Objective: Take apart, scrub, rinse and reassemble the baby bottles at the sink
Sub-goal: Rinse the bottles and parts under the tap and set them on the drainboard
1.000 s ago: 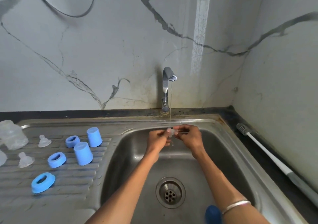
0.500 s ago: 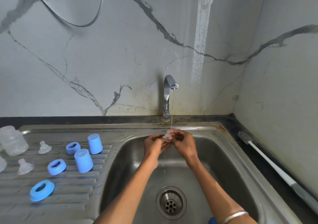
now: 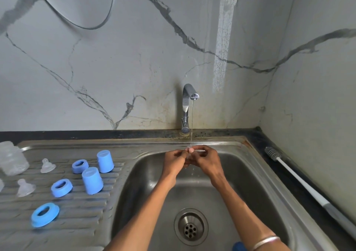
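Note:
My left hand (image 3: 174,162) and my right hand (image 3: 207,161) meet under the thin stream from the tap (image 3: 187,104), over the sink basin (image 3: 240,173). Between their fingertips they pinch a small clear teat (image 3: 189,155), mostly hidden by the fingers. On the drainboard (image 3: 77,221) at the left lie two clear teats (image 3: 47,166) (image 3: 24,188), three blue collar rings (image 3: 80,166) (image 3: 61,187) (image 3: 45,214) and two blue caps (image 3: 105,161) (image 3: 92,180). A clear bottle (image 3: 11,158) stands at the far left.
A white-handled bottle brush (image 3: 300,183) lies along the dark counter at the right, beside the wall. The drain (image 3: 190,225) sits at the basin's front middle. A blue object (image 3: 238,247) shows at the bottom edge by my right forearm.
Both hands stay together under the water, fingers working the teat. The view has tilted up a little, so the sink sits lower in frame.

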A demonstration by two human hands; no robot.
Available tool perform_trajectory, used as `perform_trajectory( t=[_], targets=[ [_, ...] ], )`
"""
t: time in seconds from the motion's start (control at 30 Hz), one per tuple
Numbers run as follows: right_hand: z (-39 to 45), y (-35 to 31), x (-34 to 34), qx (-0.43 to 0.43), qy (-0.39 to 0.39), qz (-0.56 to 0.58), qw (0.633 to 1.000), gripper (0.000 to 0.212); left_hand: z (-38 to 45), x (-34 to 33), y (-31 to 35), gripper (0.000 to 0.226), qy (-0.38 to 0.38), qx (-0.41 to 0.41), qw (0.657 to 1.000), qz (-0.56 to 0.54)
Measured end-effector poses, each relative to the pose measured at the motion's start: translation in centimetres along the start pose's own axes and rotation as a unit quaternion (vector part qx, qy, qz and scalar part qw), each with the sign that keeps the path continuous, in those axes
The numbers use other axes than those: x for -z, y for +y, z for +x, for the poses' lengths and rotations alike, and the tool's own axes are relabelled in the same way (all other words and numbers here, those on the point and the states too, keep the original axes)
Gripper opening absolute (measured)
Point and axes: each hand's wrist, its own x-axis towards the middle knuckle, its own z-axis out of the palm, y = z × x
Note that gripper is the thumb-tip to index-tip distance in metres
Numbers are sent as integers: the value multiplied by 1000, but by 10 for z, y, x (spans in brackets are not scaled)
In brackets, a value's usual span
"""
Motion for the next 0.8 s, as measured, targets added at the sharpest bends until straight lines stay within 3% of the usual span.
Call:
perform_trajectory(
  t=[0.1, 0.3, 0.47, 0.63, 0.8],
  targets=[
    [-2, -1, 3, 24, 9, -38, 999, 25, 0, 2, 4, 7, -12, 48, 998, -40],
    [-9, -6, 4, 64, 21, -85, 994, 22, -5, 3, 12, 16, -77, 144, 977, -140],
    [-19, -11, 8, 75, 24, -128, 989, 24, -17, 7, 12, 13, -69, 203, 953, -216],
    [-34, -26, 5, 44, -23, -94, 994, 27, -33, 6, 13, 16, -8, 176, 962, -207],
    [-52, -41, 1, 62, -40, -116, 991, 24, -56, 21, 21, 17, -10, 137, 971, -196]
  ],
)
